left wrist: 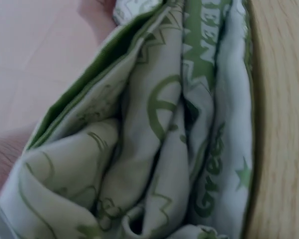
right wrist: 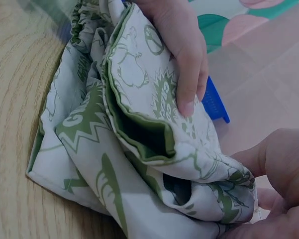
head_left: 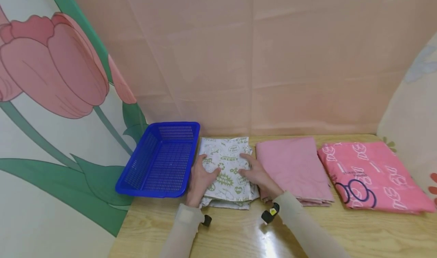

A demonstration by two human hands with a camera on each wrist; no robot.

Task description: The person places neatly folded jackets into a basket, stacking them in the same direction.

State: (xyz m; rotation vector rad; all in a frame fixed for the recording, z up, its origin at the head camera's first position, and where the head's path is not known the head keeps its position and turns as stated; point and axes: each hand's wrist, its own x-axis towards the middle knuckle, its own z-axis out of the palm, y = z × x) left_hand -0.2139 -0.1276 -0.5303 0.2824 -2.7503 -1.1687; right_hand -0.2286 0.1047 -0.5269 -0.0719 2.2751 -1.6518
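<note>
A folded white cloth (head_left: 223,167) with green print lies on the table in several layers, its long sides between my two hands in the head view. My left hand (head_left: 201,177) grips its left side, with the thumb on top. On the opposite side my right hand (head_left: 257,174) holds the edge, the thumb over the print and fingers round the side. The right wrist view shows the stacked folds of the printed cloth (right wrist: 164,184) and a gathered edge at the top left. In the left wrist view the printed cloth (left wrist: 159,114) nearly fills the picture.
A blue plastic basket (head_left: 192,151) stands at the left against the wall. To the right lie a folded plain pink cloth (head_left: 293,167) and a brighter pink printed one (head_left: 372,174). Behind the wooden table (head_left: 239,231) hangs a pinkish-beige sheet (head_left: 273,60).
</note>
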